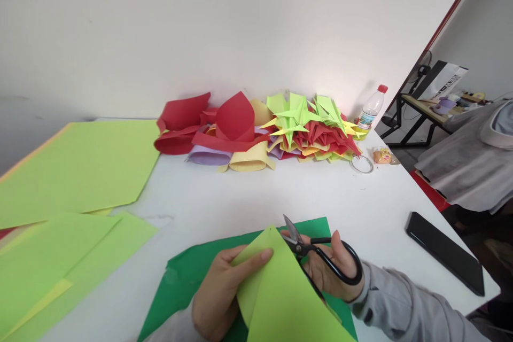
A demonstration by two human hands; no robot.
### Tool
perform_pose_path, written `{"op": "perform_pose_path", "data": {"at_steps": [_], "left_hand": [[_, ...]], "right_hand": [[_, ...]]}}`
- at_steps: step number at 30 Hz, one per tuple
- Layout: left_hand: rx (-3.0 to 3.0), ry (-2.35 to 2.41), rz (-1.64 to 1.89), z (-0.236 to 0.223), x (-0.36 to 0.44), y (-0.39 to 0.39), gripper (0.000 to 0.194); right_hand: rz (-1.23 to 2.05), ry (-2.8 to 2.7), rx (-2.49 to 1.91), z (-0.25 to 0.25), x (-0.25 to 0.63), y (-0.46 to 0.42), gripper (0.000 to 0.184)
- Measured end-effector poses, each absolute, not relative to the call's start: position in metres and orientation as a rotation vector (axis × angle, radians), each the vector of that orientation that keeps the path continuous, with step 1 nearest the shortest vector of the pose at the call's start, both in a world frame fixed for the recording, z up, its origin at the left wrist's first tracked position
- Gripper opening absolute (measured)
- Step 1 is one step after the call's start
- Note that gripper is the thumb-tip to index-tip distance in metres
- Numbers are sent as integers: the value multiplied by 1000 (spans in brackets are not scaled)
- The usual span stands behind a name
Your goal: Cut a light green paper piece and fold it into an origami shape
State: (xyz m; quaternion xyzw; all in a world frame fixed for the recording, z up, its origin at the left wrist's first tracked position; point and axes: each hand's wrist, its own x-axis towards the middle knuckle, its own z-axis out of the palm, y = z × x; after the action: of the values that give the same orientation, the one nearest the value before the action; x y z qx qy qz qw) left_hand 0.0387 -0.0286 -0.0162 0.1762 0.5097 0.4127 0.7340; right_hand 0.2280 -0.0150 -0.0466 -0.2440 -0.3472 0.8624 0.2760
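My left hand (224, 286) pinches a folded sheet of light green paper (294, 299), its thumb flat on the upper part near the pointed top. In my right hand (326, 267) is a pair of black-handled scissors (335, 266), with fingers through the handles. The scissor blades stand apart at the paper's right edge, close to its tip; one blade points up, and the other is partly hidden by the paper. Beneath both hands lies a dark green sheet (192, 267) on the white table.
Large light green sheets (88, 165) lie at the left. Along the wall sit rolled red paper pieces (235, 117), folded paper stars (294, 115) and a plastic bottle (372, 107). A wrapped snack (382, 156) and a black phone (444, 251) are at the right. Another person (476, 149) is beyond.
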Motion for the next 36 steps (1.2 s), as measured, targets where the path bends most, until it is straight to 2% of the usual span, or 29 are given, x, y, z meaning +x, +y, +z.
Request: {"op": "perform_pose_path", "data": {"at_steps": [12,36], "left_hand": [[430,1123,869,-20,41,-28,29],[424,1139,895,-13,43,-32,29]], "right_hand": [[2243,-969,-559,-19,211,-21,94],[2228,-916,-590,-22,217,-22,95]]}}
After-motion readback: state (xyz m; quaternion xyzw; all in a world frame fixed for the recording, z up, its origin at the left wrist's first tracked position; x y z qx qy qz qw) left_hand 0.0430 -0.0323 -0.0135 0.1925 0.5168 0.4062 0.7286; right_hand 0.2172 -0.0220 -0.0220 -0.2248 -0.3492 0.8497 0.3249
